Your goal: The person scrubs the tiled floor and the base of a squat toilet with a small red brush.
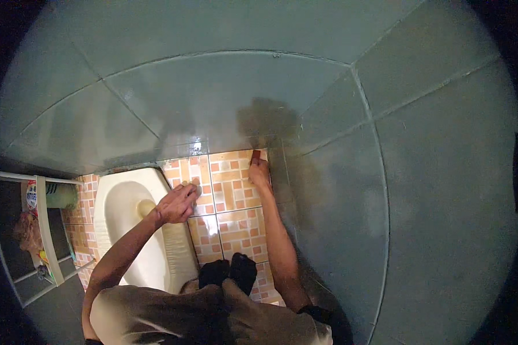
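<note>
The right hand point(259, 172) gripped a brown scraper point(255, 154), perhaps, on the floor tiles point(236, 227); the left hand point(178, 203) was closed on a pale rag point(197, 188).

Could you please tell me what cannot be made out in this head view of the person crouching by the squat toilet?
- Small brown object at the right hand: fingers cover most of it, so its kind is unclear.
- Left hand: whether it holds something pale is too small and dim to tell.
- Squat toilet: the left forearm and knees hide its near end.
- White rack: its items are blurred near the picture's rim.
</note>
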`<state>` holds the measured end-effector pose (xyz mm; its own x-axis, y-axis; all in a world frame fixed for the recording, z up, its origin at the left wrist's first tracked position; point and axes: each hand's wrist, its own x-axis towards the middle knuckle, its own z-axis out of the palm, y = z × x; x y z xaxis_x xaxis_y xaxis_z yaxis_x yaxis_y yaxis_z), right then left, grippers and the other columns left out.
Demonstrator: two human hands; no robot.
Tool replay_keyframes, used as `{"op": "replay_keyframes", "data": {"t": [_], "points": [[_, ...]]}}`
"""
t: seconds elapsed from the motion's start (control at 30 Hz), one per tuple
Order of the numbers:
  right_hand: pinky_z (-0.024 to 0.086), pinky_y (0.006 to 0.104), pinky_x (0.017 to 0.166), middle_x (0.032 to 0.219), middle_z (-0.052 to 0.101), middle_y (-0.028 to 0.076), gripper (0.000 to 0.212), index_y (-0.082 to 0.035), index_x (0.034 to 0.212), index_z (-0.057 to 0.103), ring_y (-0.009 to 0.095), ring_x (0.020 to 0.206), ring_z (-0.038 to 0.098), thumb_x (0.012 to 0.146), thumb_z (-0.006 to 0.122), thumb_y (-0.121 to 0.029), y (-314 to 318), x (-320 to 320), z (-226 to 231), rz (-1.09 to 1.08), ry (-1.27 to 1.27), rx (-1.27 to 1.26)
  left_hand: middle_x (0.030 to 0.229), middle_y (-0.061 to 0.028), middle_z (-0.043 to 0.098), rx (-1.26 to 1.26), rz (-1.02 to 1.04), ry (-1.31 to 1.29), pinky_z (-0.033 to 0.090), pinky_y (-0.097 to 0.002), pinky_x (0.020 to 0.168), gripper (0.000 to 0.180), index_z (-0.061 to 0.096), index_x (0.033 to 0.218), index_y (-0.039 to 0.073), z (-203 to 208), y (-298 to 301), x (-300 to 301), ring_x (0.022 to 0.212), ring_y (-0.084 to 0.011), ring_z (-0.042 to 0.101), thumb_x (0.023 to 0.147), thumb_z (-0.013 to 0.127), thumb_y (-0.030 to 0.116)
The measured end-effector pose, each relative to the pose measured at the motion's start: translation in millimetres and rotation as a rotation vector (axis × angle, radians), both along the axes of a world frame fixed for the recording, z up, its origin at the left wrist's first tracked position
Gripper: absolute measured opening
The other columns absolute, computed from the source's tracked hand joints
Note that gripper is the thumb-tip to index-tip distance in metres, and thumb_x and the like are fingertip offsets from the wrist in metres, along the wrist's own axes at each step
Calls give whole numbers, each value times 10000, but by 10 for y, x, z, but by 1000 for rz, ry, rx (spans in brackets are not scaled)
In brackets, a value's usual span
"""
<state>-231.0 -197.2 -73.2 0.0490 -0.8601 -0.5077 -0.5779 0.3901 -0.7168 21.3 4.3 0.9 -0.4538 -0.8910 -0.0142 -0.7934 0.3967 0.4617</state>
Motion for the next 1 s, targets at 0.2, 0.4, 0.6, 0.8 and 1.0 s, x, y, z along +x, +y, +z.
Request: {"op": "replay_keyframes", "data": {"t": [0.2,0.4,0.6,0.8,1.0], "points": [[476,543,748,817,649,337,828,71,787,625,516,817,629,1051,191,-583,68,125,-5,-124,-52,-152,1171,-196,496,72,12,8,444,-493,951,412,535,1146,-15,24,31,33,1066,-375,538,753,568,107],[516,505,679,737,648,255,633,49,894,594,448,692,629,1039,306,-496,156,254,-431,-38,-82,-73,1168,-194,495,24,-18,17,445,-494,952,413,531,1148,-15,40,-117,-110,1070,-374,539,756,569,109],[449,388,418,612,541,51,579,-61,741,555,209,483,536,1050,390,-521,164,270,-209,-79,-238,78,1185,-198,496,97,22,-22,439,-495,961,405,537,1138,-18,104,-4,-6,1089,-377,537,755,571,109],[458,400,444,583,538,70,618,-48,684,530,225,504,570,1045,386,-528,-16,-71,-74,-269,-194,62,1177,-222,515,-21,-18,13,432,-472,971,413,544,1127,-32,-29,-21,-1,1090,-384,533,748,583,127],[503,538,623,670,619,298,846,76,694,602,440,685,660,1011,285,-642,220,283,-93,-23,-73,-106,1158,-223,521,-2,-30,0,436,-447,954,408,549,1115,-50,59,-26,6,1070,-379,537,740,585,106]]}}
